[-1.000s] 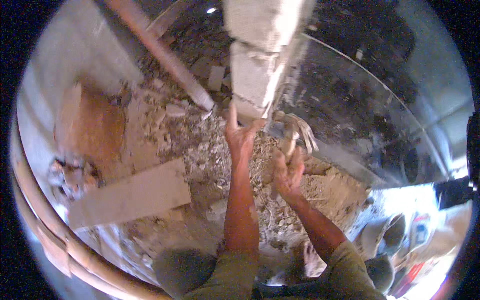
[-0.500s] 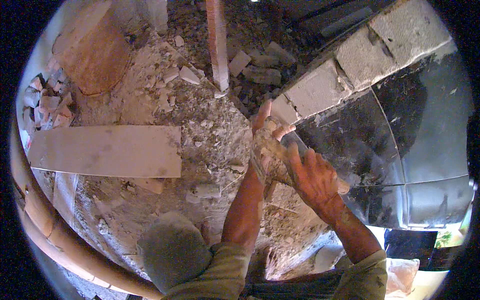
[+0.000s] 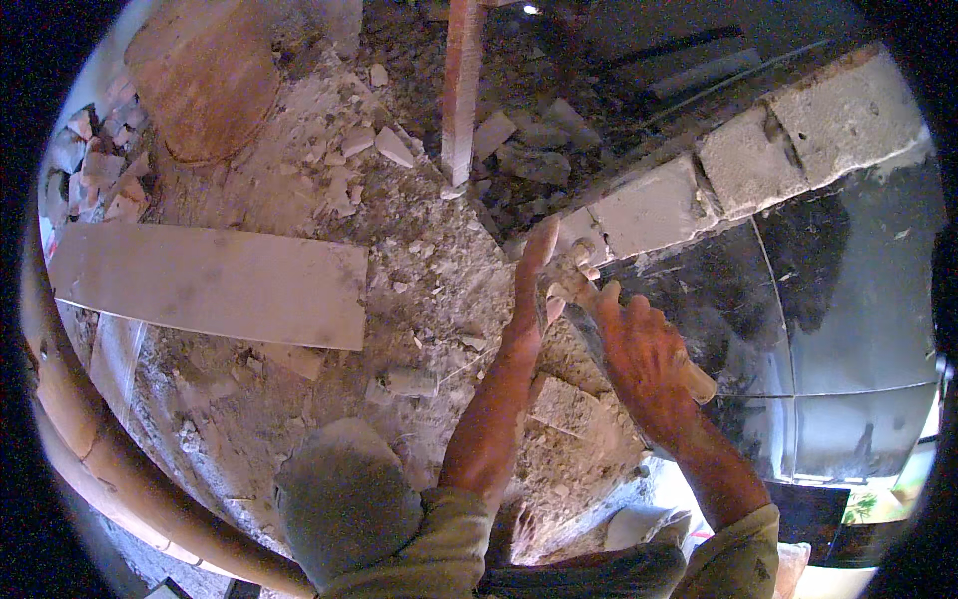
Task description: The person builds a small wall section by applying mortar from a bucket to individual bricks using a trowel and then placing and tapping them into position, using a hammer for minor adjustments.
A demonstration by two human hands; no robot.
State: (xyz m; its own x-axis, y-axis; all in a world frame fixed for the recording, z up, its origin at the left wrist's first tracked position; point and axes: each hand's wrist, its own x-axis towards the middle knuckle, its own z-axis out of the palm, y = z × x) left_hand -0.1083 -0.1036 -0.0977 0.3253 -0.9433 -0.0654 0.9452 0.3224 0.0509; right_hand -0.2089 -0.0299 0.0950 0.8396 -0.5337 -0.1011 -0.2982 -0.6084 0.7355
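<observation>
My left hand (image 3: 544, 262) is at the near end of a row of pale blocks, its fingers curled around the end block (image 3: 577, 228). One finger lies along the block's left side, while others bend over the front. Close beside it, my right hand (image 3: 642, 349) is closed around a tool with a pale, rounded wooden handle (image 3: 698, 383). The handle's butt sticks out past the palm. Fingers and dust-coloured material hide the tool's working end, so its kind does not show. Both hands touch or nearly touch near the block's corner.
Black tiles (image 3: 848, 299) lie right of the block row. A white board (image 3: 210, 285) rests on rubble at left, with a round brown panel (image 3: 205, 90) beyond. An upright post (image 3: 461, 100) stands ahead. A curved pipe-like edge (image 3: 120, 469) borders the lower left. Broken pieces (image 3: 105, 170) are piled far left.
The view has shifted slightly, moving the scene within the picture. My right hand has turned a little with the tool; my left hand stays at the end block.
</observation>
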